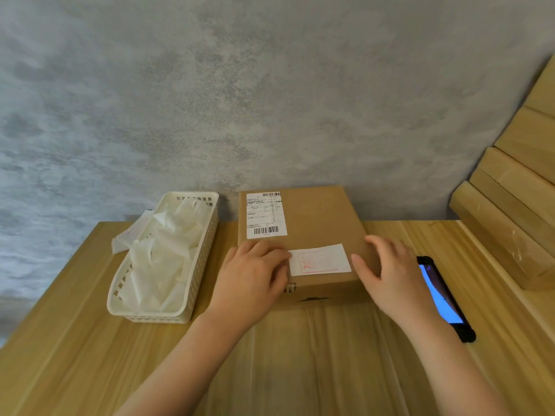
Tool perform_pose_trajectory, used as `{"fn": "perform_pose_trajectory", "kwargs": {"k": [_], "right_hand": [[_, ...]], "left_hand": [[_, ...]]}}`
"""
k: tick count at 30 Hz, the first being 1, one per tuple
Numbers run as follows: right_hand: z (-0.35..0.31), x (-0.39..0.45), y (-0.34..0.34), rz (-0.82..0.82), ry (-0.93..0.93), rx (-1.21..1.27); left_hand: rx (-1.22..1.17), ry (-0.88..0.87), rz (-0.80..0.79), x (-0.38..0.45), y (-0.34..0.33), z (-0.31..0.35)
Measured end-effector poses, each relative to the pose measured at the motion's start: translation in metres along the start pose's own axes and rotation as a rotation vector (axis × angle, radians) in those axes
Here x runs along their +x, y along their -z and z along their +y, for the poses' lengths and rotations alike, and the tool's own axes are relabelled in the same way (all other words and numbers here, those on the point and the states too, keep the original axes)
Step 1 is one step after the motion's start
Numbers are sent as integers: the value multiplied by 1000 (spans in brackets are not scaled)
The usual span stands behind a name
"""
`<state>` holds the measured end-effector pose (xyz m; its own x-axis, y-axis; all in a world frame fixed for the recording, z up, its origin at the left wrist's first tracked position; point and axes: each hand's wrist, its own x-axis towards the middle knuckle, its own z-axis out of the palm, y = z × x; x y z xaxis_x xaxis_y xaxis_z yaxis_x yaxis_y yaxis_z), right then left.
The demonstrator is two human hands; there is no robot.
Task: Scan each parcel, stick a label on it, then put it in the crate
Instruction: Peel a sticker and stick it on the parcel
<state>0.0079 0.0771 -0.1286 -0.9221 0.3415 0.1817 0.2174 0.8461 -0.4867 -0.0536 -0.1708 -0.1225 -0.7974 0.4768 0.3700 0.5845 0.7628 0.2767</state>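
A brown cardboard parcel (pixel 318 217) lies flat on the wooden table (pixel 300 355), against the grey wall. A white shipping label with barcodes (pixel 265 214) sits on its far left corner. A smaller white label with a red frame (pixel 319 260) lies on its near top edge. My left hand (pixel 255 274) rests on the parcel's near left corner, its fingertips touching the small label's left end. Over the near right corner lies my right hand (pixel 387 271), fingers spread, thumb close to the label's right end.
A white plastic basket (pixel 195 277) full of crumpled label backing paper stands left of the parcel, with loose white sheets (pixel 132 232) behind it. A black handheld scanner with a lit blue screen (pixel 441 295) lies right of my right hand. Stacked cardboard boxes (pixel 516 199) rise at the right.
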Motion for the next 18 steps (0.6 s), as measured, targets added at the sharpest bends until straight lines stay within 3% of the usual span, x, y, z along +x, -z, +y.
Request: {"fn": "perform_pose_trajectory", "kwargs": {"k": [4, 10, 14, 18], "right_hand": [[2, -6, -1, -170, -289, 336], [0, -9, -4, -232, -437, 592], [-4, -14, -5, -168, -460, 588], [-15, -28, 7, -26, -416, 643]], "left_hand": [[-124, 205, 9, -15, 2, -13], [-861, 640, -146, -23, 1, -12], [-933, 650, -117, -21, 1, -10], [-1013, 544, -65, -24, 14, -5]]}}
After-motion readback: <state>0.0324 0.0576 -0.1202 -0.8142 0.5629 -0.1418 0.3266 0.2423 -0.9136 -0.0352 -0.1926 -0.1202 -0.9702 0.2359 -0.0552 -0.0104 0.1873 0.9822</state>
